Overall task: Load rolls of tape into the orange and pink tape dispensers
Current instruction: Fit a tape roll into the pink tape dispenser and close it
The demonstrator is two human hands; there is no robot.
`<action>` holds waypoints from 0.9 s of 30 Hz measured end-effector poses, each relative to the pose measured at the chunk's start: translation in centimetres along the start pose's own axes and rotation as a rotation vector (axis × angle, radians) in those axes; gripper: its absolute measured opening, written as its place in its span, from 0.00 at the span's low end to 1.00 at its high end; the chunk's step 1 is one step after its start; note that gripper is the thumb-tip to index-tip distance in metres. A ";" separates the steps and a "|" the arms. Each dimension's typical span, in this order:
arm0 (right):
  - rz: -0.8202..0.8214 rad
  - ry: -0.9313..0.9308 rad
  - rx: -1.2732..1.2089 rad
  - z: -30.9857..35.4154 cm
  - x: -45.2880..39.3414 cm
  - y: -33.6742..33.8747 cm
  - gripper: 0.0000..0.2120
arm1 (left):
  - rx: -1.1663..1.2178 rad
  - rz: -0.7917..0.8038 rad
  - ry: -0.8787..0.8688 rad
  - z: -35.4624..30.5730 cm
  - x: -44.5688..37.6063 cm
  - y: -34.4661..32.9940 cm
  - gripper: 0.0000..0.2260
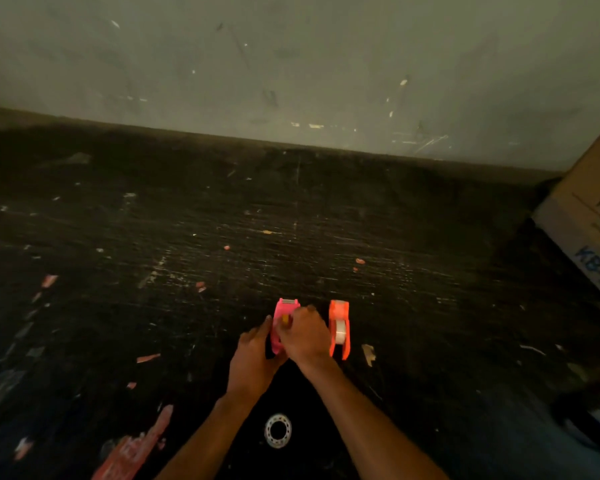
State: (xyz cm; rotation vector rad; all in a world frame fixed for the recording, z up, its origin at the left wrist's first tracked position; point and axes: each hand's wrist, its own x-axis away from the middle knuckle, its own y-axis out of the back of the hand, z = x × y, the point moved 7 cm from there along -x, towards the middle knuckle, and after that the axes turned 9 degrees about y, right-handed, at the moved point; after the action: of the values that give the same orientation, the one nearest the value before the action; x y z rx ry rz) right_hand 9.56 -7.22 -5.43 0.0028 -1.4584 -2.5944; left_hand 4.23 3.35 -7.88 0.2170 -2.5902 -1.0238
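The pink tape dispenser [284, 311] stands on the dark table with its metal cutter pointing away from me. My left hand [254, 355] cups its left side. My right hand [305, 336] lies closed over its top and right side, with a small yellowish piece showing by the fingers; what is inside the dispenser is hidden. Just to the right stands the orange tape dispenser [339, 327], with a clear roll of tape [341, 331] seated in it. Another tape roll [278, 430] lies flat on the table between my forearms.
The scratched black table [187, 254] carries scraps of pink and pale tape. A grey wall [291, 64] runs behind it. A cardboard box [589, 216] leans in at the right edge. A red-and-white label [132, 448] lies at the front left.
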 end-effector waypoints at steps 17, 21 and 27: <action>-0.249 -0.090 -0.797 -2.1 5.1 0.7 0.07 | -0.036 -0.019 -0.013 0.7 -0.9 -0.5 0.25; -0.482 -0.270 -0.922 -3.9 14.1 2.3 0.05 | -0.049 0.036 -0.164 0.8 3.5 -1.4 0.30; -0.344 0.026 -0.557 -1.3 16.6 1.6 0.05 | 0.810 0.500 0.425 0.9 9.2 -3.1 0.14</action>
State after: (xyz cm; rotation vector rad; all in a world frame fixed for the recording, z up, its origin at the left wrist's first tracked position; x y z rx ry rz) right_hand -6.50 -11.57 -3.47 0.2351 -0.7312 -3.1744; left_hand -4.58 -0.78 -8.25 -0.0293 -2.3229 0.2472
